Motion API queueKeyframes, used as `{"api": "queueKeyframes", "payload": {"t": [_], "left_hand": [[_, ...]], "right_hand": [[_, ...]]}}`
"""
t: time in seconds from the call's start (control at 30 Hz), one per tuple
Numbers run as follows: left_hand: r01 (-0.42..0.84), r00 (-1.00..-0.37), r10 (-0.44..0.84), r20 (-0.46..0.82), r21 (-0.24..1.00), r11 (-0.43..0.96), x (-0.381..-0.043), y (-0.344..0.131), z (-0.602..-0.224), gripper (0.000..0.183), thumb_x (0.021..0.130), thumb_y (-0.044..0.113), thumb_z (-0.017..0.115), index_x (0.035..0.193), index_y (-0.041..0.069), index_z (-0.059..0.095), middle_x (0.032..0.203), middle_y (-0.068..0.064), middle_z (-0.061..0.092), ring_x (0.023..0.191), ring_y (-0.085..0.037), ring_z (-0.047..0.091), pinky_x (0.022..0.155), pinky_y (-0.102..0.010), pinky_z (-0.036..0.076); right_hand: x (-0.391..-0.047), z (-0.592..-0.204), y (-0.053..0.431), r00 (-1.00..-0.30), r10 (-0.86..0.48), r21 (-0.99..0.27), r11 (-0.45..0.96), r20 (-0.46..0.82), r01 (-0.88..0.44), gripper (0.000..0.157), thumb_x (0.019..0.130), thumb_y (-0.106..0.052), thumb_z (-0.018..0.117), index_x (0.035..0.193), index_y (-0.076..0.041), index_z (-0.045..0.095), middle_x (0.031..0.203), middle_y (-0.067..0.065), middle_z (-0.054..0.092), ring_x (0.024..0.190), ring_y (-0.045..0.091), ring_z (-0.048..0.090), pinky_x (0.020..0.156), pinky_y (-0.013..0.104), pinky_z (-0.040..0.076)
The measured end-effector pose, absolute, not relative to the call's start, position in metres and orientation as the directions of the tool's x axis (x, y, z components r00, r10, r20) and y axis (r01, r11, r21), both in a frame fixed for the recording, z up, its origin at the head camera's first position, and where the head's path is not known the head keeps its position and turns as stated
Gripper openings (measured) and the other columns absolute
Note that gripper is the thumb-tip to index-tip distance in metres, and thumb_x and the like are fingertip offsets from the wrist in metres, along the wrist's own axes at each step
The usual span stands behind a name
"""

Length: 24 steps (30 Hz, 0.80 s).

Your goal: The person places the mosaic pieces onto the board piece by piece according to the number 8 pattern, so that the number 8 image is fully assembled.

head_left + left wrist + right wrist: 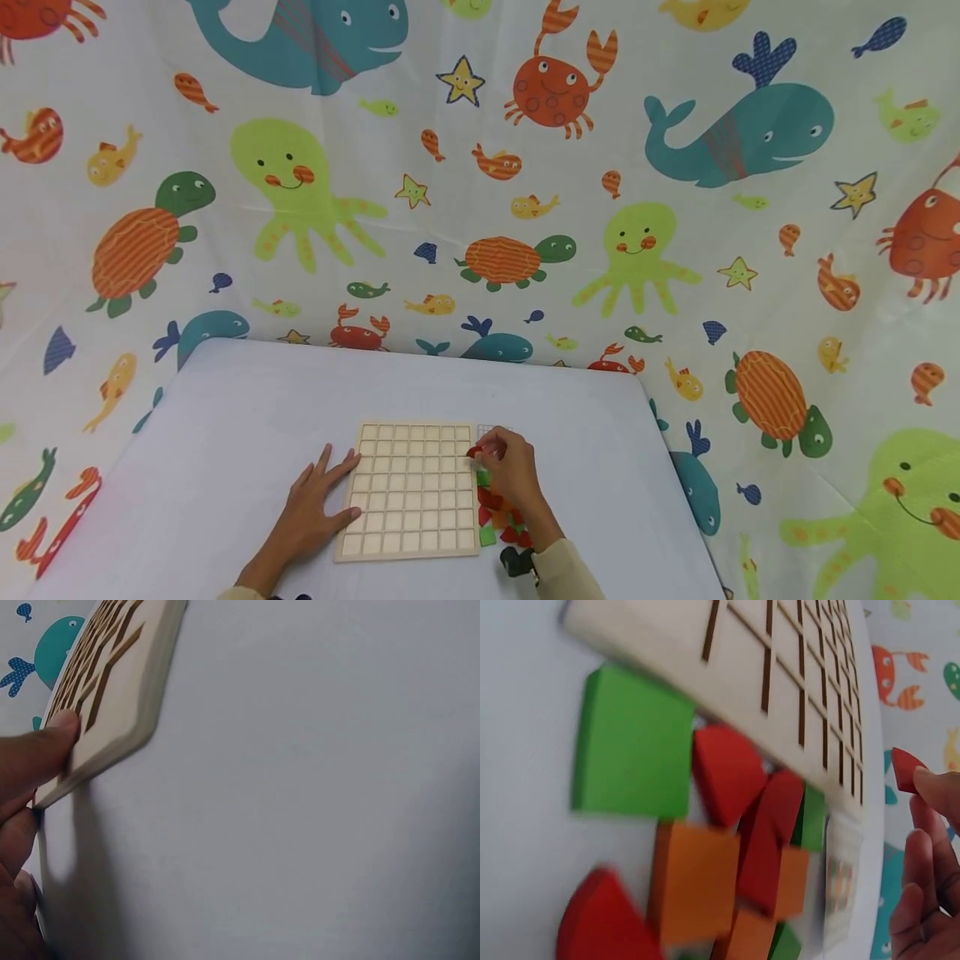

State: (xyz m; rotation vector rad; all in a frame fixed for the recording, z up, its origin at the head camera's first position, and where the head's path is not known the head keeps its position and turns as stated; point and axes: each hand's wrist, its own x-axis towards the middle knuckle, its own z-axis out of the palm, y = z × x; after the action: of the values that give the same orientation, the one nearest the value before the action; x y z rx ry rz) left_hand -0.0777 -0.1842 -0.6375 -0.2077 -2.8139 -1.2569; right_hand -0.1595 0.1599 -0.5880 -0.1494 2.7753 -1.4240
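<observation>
"What does the right hand (513, 468) have?"

"A small red piece (906, 771), pinched between the thumb and fingertips and raised off the table (247, 417). It is by the right rim of the wooden board (408, 492), towards the far end; whether it touches the wood, I can't tell."

"And the left hand (307, 510)?"

"Clenched on nothing: its fingers are spread along the board's left edge, with the thumb resting on the frame (the left wrist view shows that thumb up close)."

"Where are the other pieces?"

"Loose on the table along the board's right side. There's a green square block (634, 746) just beside the near corner, an orange block (697, 881) next to it, and several red pieces with curved edges among them. A printed card (841, 859) lies past the pile, near the board's far right corner."
</observation>
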Motion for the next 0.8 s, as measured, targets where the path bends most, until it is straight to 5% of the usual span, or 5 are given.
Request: {"api": "queueKeyframes", "payload": {"t": [0.8], "left_hand": [[0.121, -0.993, 0.085, 0.086, 0.722, 0.682, -0.076, -0.184, -0.633, 0.085, 0.082, 0.042, 0.088, 0.154, 0.011, 0.056, 0.162, -0.019, 0.050, 0.157, -0.057, 0.028, 0.125, -0.072, 0.020]], "right_hand": [[-0.187, -0.596, 0.068, -0.969, -0.246, -0.831, 0.542, -0.013, -0.126, 0.008, 0.093, -0.011, 0.082, 0.095, -0.018, 0.078, 0.080, -0.005, 0.069, 0.070, 0.004, 0.058, 0.063, 0.021, 0.051]]}}
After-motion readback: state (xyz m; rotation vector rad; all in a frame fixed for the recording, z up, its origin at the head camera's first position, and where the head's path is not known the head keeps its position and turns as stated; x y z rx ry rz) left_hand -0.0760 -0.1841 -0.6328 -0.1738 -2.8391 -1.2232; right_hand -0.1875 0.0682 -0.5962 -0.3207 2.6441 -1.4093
